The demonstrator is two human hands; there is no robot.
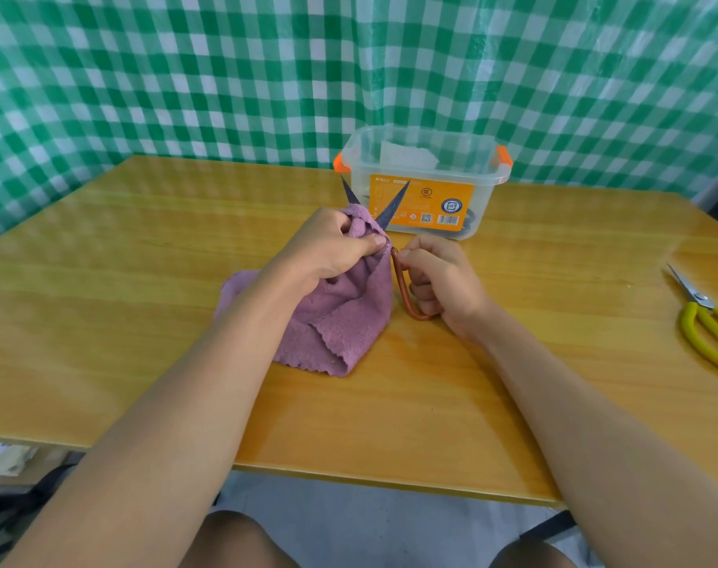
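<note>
A purple cloth lies bunched on the wooden table. My left hand pinches its upper part, lifted around a pair of scissors with dark blades spread open and pointing away from me. My right hand grips the scissors' reddish-brown loop handle. One blade tip pokes out to the left of the cloth, the other to the right; the pivot is hidden by cloth and fingers.
A clear plastic box with orange latches and an orange label stands just behind the hands. Yellow-handled scissors lie at the table's right edge. A green checked curtain hangs behind the table. My knees show below the front edge.
</note>
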